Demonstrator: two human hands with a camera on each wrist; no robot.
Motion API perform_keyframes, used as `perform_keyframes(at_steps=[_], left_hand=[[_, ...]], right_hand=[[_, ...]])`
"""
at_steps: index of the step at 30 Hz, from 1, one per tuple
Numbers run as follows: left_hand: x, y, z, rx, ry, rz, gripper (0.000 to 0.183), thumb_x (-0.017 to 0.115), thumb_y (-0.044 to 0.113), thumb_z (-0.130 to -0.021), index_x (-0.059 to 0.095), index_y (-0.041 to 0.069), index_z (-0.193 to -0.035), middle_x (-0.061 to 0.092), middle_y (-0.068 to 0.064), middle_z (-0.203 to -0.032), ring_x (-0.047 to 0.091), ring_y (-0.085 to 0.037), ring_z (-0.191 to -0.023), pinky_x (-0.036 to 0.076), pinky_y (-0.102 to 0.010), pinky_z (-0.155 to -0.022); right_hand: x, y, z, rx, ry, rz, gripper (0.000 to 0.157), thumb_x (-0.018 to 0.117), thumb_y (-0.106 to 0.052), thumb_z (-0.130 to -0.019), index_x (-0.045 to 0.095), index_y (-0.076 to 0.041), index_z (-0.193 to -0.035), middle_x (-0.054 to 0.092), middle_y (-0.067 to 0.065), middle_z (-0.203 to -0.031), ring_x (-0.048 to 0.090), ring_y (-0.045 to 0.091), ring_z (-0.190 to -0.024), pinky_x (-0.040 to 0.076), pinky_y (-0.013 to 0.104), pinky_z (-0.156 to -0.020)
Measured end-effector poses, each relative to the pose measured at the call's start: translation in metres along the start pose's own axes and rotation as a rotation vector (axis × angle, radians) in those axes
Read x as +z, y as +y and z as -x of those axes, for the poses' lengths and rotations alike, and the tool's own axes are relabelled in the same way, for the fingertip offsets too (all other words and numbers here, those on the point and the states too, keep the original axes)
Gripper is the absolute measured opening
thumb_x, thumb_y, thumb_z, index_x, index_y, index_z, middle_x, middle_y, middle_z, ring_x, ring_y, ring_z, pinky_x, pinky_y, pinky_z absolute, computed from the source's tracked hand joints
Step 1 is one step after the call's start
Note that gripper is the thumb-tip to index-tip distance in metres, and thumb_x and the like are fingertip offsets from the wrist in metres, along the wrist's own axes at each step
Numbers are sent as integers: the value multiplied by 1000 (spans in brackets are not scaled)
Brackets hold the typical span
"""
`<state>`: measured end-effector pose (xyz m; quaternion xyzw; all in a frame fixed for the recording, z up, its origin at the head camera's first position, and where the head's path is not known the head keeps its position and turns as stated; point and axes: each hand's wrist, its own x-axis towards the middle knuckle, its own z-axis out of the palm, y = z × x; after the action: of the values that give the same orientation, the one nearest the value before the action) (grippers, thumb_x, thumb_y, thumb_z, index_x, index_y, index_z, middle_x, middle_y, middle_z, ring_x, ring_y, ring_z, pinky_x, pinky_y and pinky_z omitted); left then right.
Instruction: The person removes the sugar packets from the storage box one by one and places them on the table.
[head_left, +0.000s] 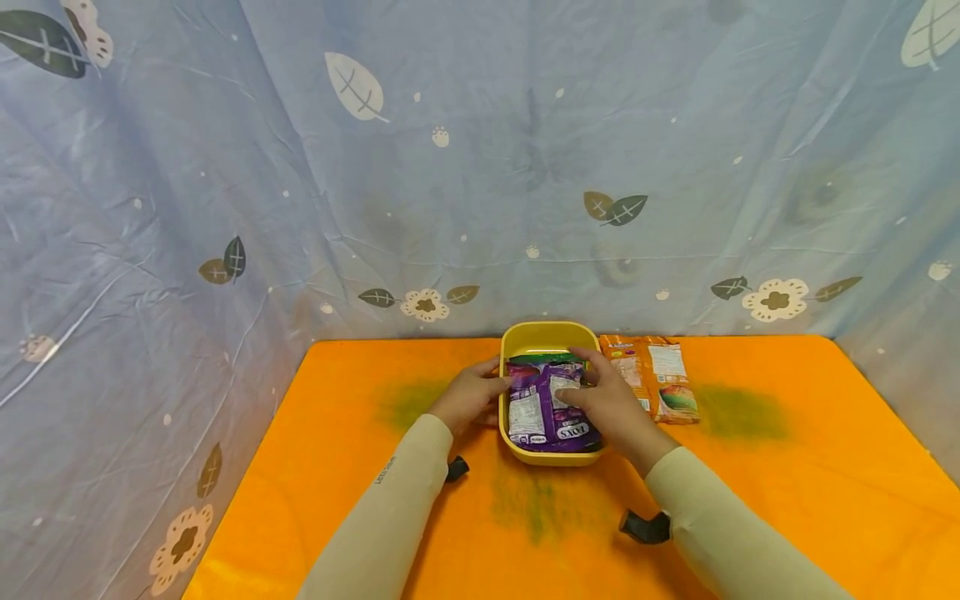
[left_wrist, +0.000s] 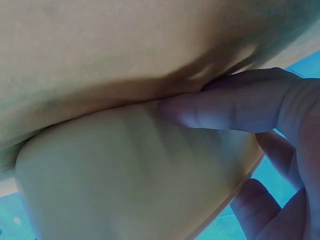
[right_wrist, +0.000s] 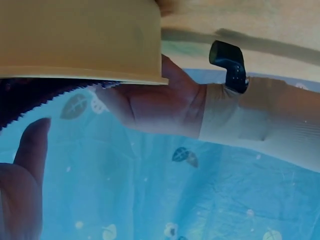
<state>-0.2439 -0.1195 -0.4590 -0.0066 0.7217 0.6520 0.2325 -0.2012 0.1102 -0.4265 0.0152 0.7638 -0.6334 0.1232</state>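
A yellow plastic basket (head_left: 551, 458) stands at the far middle of the table. Inside lies a purple snack packet (head_left: 546, 417) with white label panels, and a green edge (head_left: 536, 359) shows behind it. My left hand (head_left: 472, 393) holds the basket's left side, thumb over the rim and fingers along the outer wall (left_wrist: 110, 170). Over the basket's right side is my right hand (head_left: 611, 404), thumb and forefinger spread above the purple packet. In the right wrist view its thumb (right_wrist: 32, 150) is straight, close to the packet's zigzag edge (right_wrist: 55, 95).
Orange snack packets (head_left: 660, 375) lie on the table just right of the basket. The orange-covered table (head_left: 360, 517) has greenish patches. Blue patterned curtains (head_left: 480, 167) hang behind it and at both sides. A black wrist mount (head_left: 645, 527) juts from the right sleeve.
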Motion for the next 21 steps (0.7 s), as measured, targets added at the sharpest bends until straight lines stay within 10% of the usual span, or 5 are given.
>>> perform_keyframes(at_steps=[11, 21], left_hand=[[0, -1, 0, 1, 6, 16, 58, 62, 31, -94, 41, 27, -147, 65, -7, -109, 66, -26, -89, 56, -44, -69], [0, -2, -2, 13, 2, 5, 60, 64, 31, -93, 40, 27, -148, 64, -8, -110, 65, -27, -91, 56, -44, -69]], right_hand=[[2, 5, -3, -66, -16, 116, 68, 67, -10, -90, 37, -33, -146, 32, 11, -145, 56, 35, -106, 55, 40, -74], [-2, 11, -5, -28, -39, 5, 58, 63, -6, -92, 44, -28, -142, 37, 13, -139, 63, 32, -91, 57, 43, -68]])
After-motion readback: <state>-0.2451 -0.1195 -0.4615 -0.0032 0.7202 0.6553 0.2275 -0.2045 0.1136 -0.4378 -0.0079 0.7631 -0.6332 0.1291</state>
